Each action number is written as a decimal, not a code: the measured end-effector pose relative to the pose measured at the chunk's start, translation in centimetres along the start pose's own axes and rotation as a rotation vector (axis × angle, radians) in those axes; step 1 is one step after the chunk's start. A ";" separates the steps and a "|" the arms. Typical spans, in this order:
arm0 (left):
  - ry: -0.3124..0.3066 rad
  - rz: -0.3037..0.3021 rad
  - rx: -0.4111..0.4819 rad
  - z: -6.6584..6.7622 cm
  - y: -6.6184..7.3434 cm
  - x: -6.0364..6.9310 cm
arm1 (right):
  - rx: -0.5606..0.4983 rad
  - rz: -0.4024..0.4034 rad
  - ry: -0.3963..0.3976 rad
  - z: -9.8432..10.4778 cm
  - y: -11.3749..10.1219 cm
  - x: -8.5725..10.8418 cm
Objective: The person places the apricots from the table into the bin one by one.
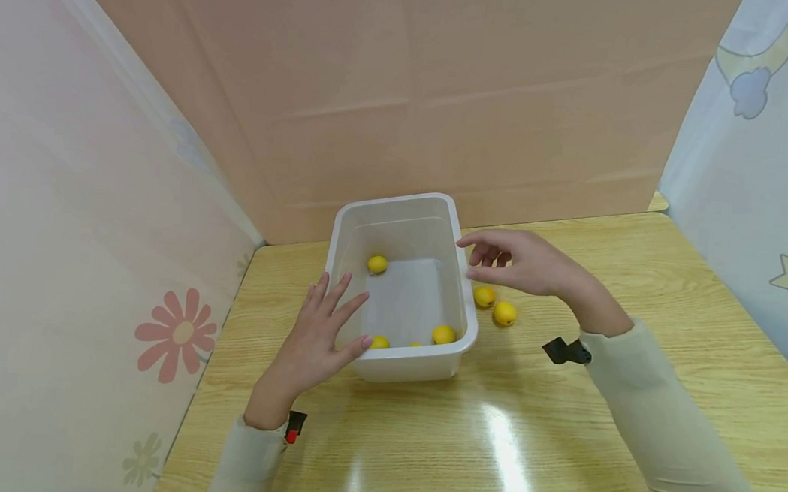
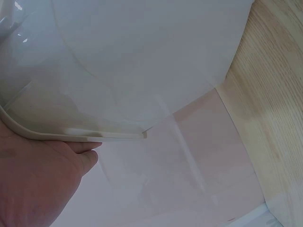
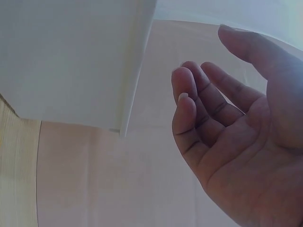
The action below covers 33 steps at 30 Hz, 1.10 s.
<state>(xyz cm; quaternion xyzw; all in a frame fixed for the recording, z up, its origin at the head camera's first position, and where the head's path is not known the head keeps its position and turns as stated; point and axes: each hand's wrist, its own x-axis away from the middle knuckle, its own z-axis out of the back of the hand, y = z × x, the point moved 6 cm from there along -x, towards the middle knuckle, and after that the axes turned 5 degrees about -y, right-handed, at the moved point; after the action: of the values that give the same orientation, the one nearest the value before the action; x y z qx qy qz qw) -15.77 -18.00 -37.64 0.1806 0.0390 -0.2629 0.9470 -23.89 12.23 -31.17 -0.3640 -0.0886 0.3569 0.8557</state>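
Note:
A white plastic bin [image 1: 420,364] stands on the table with several yellow fruits inside, one [image 1: 377,264] toward the back left and another [image 1: 443,335] at the near right corner. The left hand [image 1: 310,342], fingers spread, rests on the bin's near left rim; in the left wrist view that hand [image 2: 40,182] lies along the rim's underside. Beside the right rim, the right hand [image 1: 525,263] hangs with loosely bent fingers and holds nothing. The right wrist view shows its palm [image 3: 251,146] near the bin's side wall [image 3: 71,61], with a gap to the rim.
Two more yellow fruits [image 1: 485,297] [image 1: 505,314] lie on the wooden table [image 1: 422,451] just right of the bin. Behind the bin hangs a peach-coloured sheet [image 1: 444,91]. Patterned panels stand to the left [image 1: 66,181] and right [image 1: 763,186].

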 end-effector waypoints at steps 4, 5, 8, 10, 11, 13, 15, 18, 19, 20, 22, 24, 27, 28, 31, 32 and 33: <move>-0.003 0.003 -0.001 0.0 0.0 0.0 | -0.002 -0.021 0.001 0.1 0.5 0.5; -0.003 0.003 0.000 0.0 0.1 0.0 | -0.002 -0.027 0.001 0.1 0.7 0.6; -0.001 0.003 0.002 0.0 0.1 0.1 | -0.011 -0.044 0.000 0.2 1.2 0.9; 0.003 0.001 0.004 0.1 0.2 0.1 | -0.016 -0.051 0.002 0.3 1.5 1.2; 0.003 0.000 0.004 0.1 0.2 0.1 | -0.017 -0.056 0.001 0.3 1.7 1.2; 0.005 -0.002 0.003 0.1 0.2 0.2 | -0.018 -0.066 0.001 0.3 2.1 1.4; 0.004 -0.002 0.002 0.2 0.2 0.2 | -0.018 -0.075 0.003 0.2 2.5 1.6; 0.002 -0.002 0.000 0.2 0.2 0.2 | -0.020 -0.095 0.006 0.1 3.1 1.9; 0.002 -0.002 0.000 0.2 0.2 0.2 | -0.021 -0.103 0.006 0.1 3.4 2.0; 0.001 -0.002 0.001 0.2 0.2 0.2 | -0.022 -0.112 0.009 0.0 3.6 2.1; 0.000 -0.003 0.002 0.1 0.2 0.2 | -0.024 -0.129 0.013 -0.1 4.1 2.4; 0.000 -0.004 0.004 0.1 0.1 0.2 | -0.027 -0.147 0.018 -0.3 4.5 2.7; 0.004 -0.007 0.004 0.0 0.1 0.2 | -0.040 -0.172 0.022 -0.6 5.3 3.1; 0.005 -0.007 0.003 0.0 0.0 0.2 | -0.046 -0.177 0.021 -0.8 5.5 3.2; 0.006 -0.005 -0.001 0.0 0.0 0.2 | -0.057 -0.192 0.020 -1.2 6.4 3.6; 0.006 -0.005 0.000 0.0 0.1 0.2 | -0.057 -0.194 0.020 -1.3 6.8 3.7; 0.006 -0.004 0.001 0.0 0.1 0.2 | -0.057 -0.195 0.022 -1.5 7.1 3.7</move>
<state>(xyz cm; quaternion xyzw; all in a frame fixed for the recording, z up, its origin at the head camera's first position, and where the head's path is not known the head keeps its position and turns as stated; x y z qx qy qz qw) -15.57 -18.06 -37.62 0.1817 0.0424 -0.2645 0.9462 -24.43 17.33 -37.51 -0.3815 -0.1242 0.2653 0.8767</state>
